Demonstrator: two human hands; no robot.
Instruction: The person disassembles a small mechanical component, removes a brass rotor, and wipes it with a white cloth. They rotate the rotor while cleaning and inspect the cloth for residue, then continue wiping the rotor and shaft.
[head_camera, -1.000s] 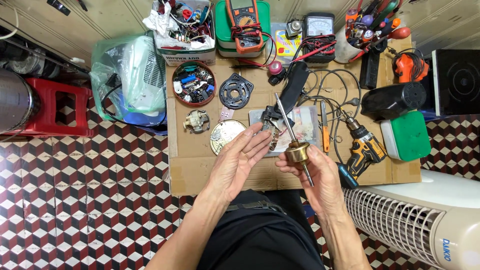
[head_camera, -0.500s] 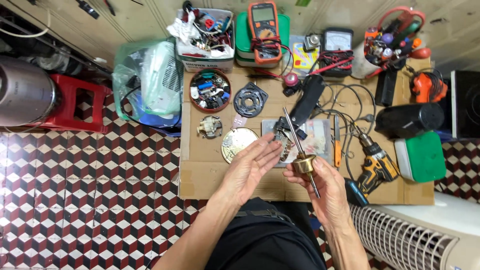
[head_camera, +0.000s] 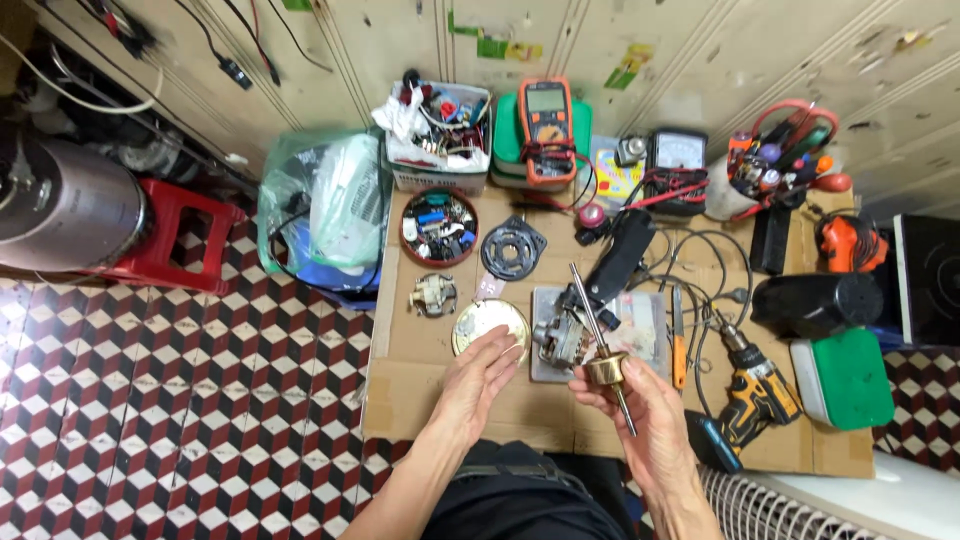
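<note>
Containers are seen first in the head view: a round red tin (head_camera: 438, 227) filled with small mixed parts sits on the cardboard sheet (head_camera: 420, 390) that covers the work surface, a white box (head_camera: 437, 140) crammed with wires and oddments stands at the far edge, and a white tub (head_camera: 730, 190) at the far right is packed with upright tools. A brass rotor (head_camera: 605, 370) on a thin steel shaft is held in the right hand (head_camera: 650, 425), pinched by the fingertips around its brass body; the shaft's long axis is tilted, its upper end pointing away and slightly left, its lower end pointing toward the person and right. The left hand (head_camera: 480, 385) is held open and flat, holding nothing, just left of the rotor and above a round silver disc (head_camera: 490, 325). A motor frame (head_camera: 565, 335) lies just beyond the rotor. A cordless drill (head_camera: 755, 395) lies near the right edge. Bare cardboard is left along the near-left corner, and checkered floor tiles (head_camera: 150, 400) lie open to the left.
</note>
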